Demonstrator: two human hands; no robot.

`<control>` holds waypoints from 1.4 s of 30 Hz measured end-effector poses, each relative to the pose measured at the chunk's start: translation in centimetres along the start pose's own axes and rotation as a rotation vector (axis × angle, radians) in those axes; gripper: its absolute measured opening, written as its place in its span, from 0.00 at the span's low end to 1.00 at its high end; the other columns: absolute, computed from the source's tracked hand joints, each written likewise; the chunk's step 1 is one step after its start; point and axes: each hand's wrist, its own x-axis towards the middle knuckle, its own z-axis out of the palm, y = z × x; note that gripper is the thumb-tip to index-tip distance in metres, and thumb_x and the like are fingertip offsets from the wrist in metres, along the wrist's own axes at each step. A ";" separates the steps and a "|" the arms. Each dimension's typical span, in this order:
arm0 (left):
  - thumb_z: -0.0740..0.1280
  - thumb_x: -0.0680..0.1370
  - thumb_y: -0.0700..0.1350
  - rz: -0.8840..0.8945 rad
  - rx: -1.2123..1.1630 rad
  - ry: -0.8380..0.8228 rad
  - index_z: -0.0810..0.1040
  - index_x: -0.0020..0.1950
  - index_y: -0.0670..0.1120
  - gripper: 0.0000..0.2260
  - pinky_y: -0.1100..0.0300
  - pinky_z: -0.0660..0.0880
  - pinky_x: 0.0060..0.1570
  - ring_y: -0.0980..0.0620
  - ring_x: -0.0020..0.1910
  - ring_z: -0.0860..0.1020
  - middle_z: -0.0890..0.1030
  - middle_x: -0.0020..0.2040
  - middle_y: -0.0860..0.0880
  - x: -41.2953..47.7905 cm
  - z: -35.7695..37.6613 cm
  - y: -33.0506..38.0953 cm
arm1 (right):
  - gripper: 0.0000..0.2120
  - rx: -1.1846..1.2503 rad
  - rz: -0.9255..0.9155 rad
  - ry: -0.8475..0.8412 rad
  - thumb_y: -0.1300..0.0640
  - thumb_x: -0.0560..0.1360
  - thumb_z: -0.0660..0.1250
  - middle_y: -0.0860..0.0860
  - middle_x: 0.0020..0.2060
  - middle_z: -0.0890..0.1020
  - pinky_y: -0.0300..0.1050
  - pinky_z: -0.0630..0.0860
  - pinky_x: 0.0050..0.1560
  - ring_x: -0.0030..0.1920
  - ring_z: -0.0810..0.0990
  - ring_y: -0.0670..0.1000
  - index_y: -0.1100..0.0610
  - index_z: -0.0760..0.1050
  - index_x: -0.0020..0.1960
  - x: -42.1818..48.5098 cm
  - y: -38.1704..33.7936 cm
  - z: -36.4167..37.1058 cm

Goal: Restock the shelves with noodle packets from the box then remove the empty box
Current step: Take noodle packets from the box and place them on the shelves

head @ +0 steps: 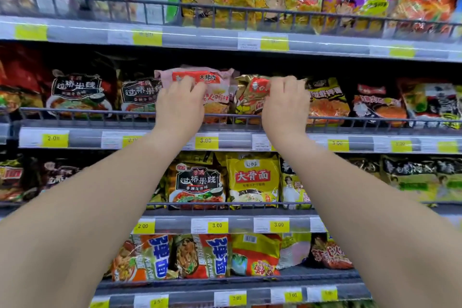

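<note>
Both arms reach up to the second shelf (360, 124) from the top. My left hand (180, 102) holds the top of a pink noodle packet (215, 80) standing behind the wire rail, fingers curled over its upper edge. My right hand (285, 102) grips the top of a gold and red noodle packet (246, 97) just to the right of it. The two packets stand side by side, touching. The box is not in view.
Four shelf levels hold upright noodle packets behind grey wire rails, with yellow price tags (205, 141) on the shelf edges. Black-labelled packets (80, 94) stand left of my hands and an orange-yellow packet (327, 101) stands to the right. Yellow packets (252, 177) fill the shelf below.
</note>
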 end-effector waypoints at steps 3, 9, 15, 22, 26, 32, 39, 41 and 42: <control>0.61 0.78 0.45 -0.090 -0.066 -0.067 0.78 0.59 0.47 0.12 0.47 0.71 0.44 0.40 0.51 0.74 0.77 0.52 0.44 -1.4 1.6 0.6 | 0.13 0.092 -0.096 -0.062 0.56 0.72 0.66 0.58 0.50 0.77 0.55 0.71 0.49 0.50 0.74 0.61 0.59 0.75 0.56 -1.5 -0.5 1.6; 0.55 0.81 0.50 -0.134 -0.242 -0.292 0.73 0.67 0.49 0.17 0.43 0.72 0.58 0.42 0.63 0.67 0.72 0.65 0.47 -0.3 2.2 -0.8 | 0.22 0.113 -0.154 -0.536 0.42 0.80 0.50 0.55 0.73 0.61 0.67 0.57 0.68 0.71 0.56 0.63 0.45 0.60 0.73 0.2 -1.2 2.0; 0.52 0.82 0.54 -0.030 -0.280 -0.458 0.70 0.70 0.53 0.18 0.45 0.64 0.67 0.42 0.71 0.63 0.64 0.74 0.48 -0.4 2.3 -1.8 | 0.24 0.092 -0.036 -0.667 0.38 0.80 0.47 0.53 0.74 0.59 0.68 0.61 0.65 0.72 0.58 0.62 0.43 0.59 0.73 0.9 -1.9 2.2; 0.60 0.78 0.57 -0.030 -0.220 -0.284 0.69 0.70 0.53 0.21 0.47 0.56 0.69 0.45 0.67 0.69 0.73 0.68 0.49 -1.4 0.9 -0.5 | 0.23 0.129 -0.116 -0.463 0.44 0.79 0.55 0.56 0.67 0.71 0.59 0.59 0.70 0.67 0.68 0.58 0.52 0.66 0.71 -0.2 -1.0 0.6; 0.63 0.77 0.51 -0.046 -0.385 -0.229 0.74 0.64 0.50 0.17 0.48 0.64 0.64 0.45 0.63 0.72 0.76 0.62 0.49 -2.9 -1.4 2.6 | 0.19 0.246 -0.095 -0.422 0.50 0.77 0.60 0.55 0.60 0.77 0.54 0.68 0.63 0.61 0.73 0.57 0.58 0.73 0.65 -2.9 0.6 -2.7; 0.65 0.76 0.48 0.004 -0.624 -0.297 0.75 0.63 0.48 0.15 0.52 0.68 0.61 0.46 0.61 0.72 0.77 0.60 0.48 -8.0 -6.6 11.5 | 0.18 0.315 -0.016 -0.487 0.53 0.77 0.62 0.55 0.59 0.78 0.52 0.69 0.62 0.61 0.73 0.56 0.59 0.73 0.65 -9.9 6.5 -11.0; 0.65 0.77 0.47 0.086 -0.829 -0.516 0.75 0.63 0.47 0.15 0.54 0.66 0.60 0.46 0.62 0.71 0.76 0.61 0.48 -17.9 -14.3 29.0 | 0.15 0.258 0.228 -0.640 0.53 0.78 0.62 0.53 0.56 0.79 0.48 0.73 0.56 0.57 0.76 0.53 0.57 0.74 0.62 -22.9 19.6 -24.3; 0.66 0.77 0.47 0.117 -0.904 -0.570 0.75 0.63 0.48 0.15 0.56 0.66 0.59 0.47 0.62 0.72 0.77 0.60 0.49 -20.8 -16.6 34.4 | 0.15 0.228 0.311 -0.683 0.53 0.78 0.62 0.52 0.58 0.78 0.48 0.72 0.59 0.59 0.75 0.52 0.56 0.74 0.63 -26.6 23.8 -28.5; 0.66 0.76 0.47 0.137 -0.938 -0.604 0.75 0.62 0.48 0.15 0.56 0.66 0.59 0.47 0.62 0.72 0.77 0.60 0.49 -22.3 -17.7 37.3 | 0.15 0.213 0.361 -0.702 0.53 0.77 0.63 0.52 0.58 0.78 0.48 0.72 0.60 0.60 0.74 0.52 0.56 0.74 0.63 -28.4 26.0 -30.9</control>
